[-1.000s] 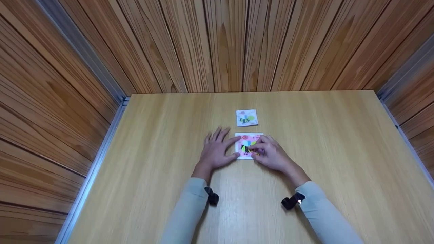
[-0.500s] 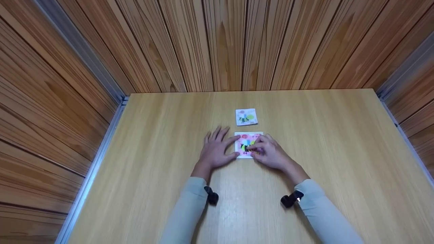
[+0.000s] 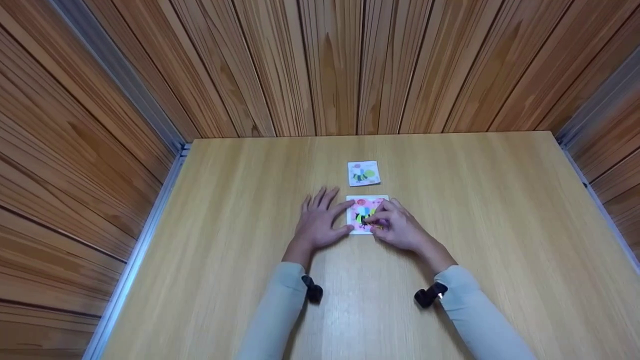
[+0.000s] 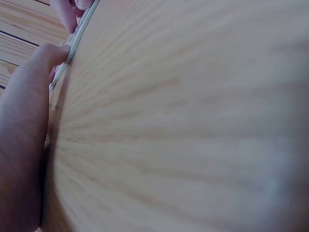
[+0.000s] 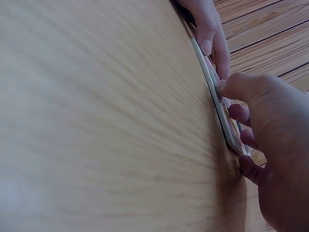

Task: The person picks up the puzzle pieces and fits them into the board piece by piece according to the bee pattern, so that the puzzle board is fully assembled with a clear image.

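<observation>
A square picture board with a white border and a bee on pink lies flat on the table. My left hand is spread at its left side, with thumb and index finger straight and touching the border. Over the board's right half is my right hand, its fingers bent and their tips at the bee picture. In the right wrist view the right thumb touches the board near its edge. Whether the right fingertips pinch anything is hidden. In the left wrist view the left thumb presses the board's edge.
Behind the board lies a small white card with a paler bee picture. The wooden table is bounded by plank walls at the back and sides. Each wrist wears a black camera.
</observation>
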Action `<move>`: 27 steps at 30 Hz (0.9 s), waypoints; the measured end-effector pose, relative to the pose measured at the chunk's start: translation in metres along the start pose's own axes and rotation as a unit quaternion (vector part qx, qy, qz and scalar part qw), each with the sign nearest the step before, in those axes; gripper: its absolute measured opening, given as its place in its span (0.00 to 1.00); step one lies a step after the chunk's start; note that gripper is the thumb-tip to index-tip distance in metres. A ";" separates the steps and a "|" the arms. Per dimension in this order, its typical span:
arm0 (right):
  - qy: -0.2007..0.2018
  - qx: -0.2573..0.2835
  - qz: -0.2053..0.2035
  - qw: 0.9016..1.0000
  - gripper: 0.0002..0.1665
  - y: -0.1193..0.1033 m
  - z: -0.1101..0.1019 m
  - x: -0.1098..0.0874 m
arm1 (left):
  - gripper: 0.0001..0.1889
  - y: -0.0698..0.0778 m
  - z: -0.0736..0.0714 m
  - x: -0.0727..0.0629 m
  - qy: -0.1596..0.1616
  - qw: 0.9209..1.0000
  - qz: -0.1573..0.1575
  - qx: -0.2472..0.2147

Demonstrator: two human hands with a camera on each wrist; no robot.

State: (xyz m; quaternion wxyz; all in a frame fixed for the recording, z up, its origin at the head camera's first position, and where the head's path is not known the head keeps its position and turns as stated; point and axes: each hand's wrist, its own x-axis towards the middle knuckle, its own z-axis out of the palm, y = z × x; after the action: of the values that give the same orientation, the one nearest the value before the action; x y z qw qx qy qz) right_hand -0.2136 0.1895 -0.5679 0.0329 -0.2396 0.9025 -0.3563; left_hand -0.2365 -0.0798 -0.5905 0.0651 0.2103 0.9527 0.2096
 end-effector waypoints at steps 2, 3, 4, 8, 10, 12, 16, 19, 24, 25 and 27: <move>-0.005 0.000 0.004 1.000 0.13 0.000 0.000 0.000 | 0.40 0.000 0.000 -0.001 0.000 1.000 -0.001 0.000; -0.007 0.000 0.005 1.000 0.13 0.001 0.000 0.000 | 0.40 0.000 -0.001 -0.002 0.002 1.000 -0.002 0.001; -0.007 -0.002 0.006 1.000 0.13 0.001 0.000 0.000 | 0.40 0.001 -0.001 -0.002 0.003 1.000 -0.002 0.001; -0.004 -0.008 0.004 1.000 0.13 0.001 0.000 0.000 | 0.40 0.002 -0.001 -0.002 0.002 1.000 -0.003 -0.001; -0.003 -0.011 0.004 1.000 0.13 0.001 0.000 -0.001 | 0.40 0.001 0.000 -0.002 0.000 1.000 -0.002 -0.002; -0.004 -0.013 0.006 1.000 0.13 0.000 0.000 -0.001 | 0.40 0.001 0.001 -0.002 0.000 1.000 0.000 -0.004; -0.006 -0.015 0.011 1.000 0.13 -0.001 0.000 -0.002 | 0.40 0.000 0.002 -0.001 0.003 1.000 0.003 -0.011; -0.004 -0.013 0.015 1.000 0.13 -0.001 0.000 -0.001 | 0.39 -0.001 0.001 -0.001 0.005 1.000 0.003 -0.012; 0.002 -0.007 0.024 1.000 0.12 0.005 0.000 -0.001 | 0.39 0.002 -0.002 -0.001 0.003 1.000 0.002 0.004; 0.000 -0.004 0.028 1.000 0.12 0.006 0.000 -0.001 | 0.39 0.003 -0.002 -0.001 0.002 1.000 0.002 0.006; -0.009 0.002 0.035 0.999 0.12 0.008 -0.002 -0.001 | 0.39 0.004 -0.003 -0.001 0.004 1.000 0.002 0.011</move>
State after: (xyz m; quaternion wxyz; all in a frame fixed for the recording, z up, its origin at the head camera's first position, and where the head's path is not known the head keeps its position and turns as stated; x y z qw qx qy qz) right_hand -0.2162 0.1963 -0.5721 0.0535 -0.2114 0.9092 -0.3546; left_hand -0.2346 -0.0783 -0.5862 0.0588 0.2116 0.9548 0.2002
